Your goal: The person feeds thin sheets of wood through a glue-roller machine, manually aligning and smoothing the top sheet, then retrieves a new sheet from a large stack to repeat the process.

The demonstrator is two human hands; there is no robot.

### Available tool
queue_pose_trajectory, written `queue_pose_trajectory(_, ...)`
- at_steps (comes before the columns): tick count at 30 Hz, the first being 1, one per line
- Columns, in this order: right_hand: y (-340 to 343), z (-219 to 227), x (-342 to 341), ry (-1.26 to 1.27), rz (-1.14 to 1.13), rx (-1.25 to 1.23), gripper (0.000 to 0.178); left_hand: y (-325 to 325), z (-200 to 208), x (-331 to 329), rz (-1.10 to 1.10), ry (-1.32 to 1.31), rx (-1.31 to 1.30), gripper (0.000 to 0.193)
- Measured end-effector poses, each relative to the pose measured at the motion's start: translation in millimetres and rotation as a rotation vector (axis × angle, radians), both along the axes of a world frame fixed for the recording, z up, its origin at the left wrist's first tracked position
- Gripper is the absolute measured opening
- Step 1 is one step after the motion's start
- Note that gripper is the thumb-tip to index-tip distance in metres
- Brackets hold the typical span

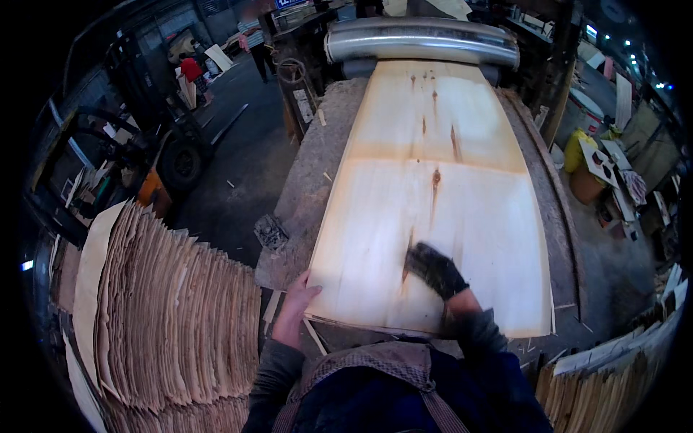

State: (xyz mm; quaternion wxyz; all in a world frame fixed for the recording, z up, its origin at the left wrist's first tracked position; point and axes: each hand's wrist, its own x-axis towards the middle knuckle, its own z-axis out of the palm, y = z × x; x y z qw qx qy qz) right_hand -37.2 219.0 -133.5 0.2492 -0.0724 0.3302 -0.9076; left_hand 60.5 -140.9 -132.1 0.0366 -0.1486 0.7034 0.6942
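Observation:
A long pale wood veneer sheet (361,238) with brown knots lies on a worn table in front of me, its far end reaching a shiny metal roller (426,40). My bare left hand (294,310) holds the sheet's near left edge, thumb on top and the other fingers partly hidden at its side. My right hand (437,270), in a dark glove, is spread flat over the near middle of the sheet, slightly blurred. It grips nothing. Whether the palm presses on the wood I cannot tell.
A tall stack of veneer sheets (180,310) stands close on my left, another stack (606,382) at lower right. A forklift (155,151) is parked at far left. Two people stand or bend beyond it. A yellow sack (575,149) and drums sit at right.

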Motion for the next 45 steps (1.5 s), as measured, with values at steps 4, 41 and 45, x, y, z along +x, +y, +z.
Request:
queue_pose_trajectory(4,-10,32,91,-0.268,0.105,0.064,0.041,6,71,7,-0.067,0.036,0.190,0.047)
queue_pose_trajectory(41,30,-8,-91,-0.067,-0.291,-0.193,0.028,34,11,7,-0.044,0.030,-0.813,0.074)
queue_pose_trajectory(45,11,21,-80,-0.116,-0.256,-0.142,0.028,15,0,8,0.008,-0.034,-0.627,0.068)
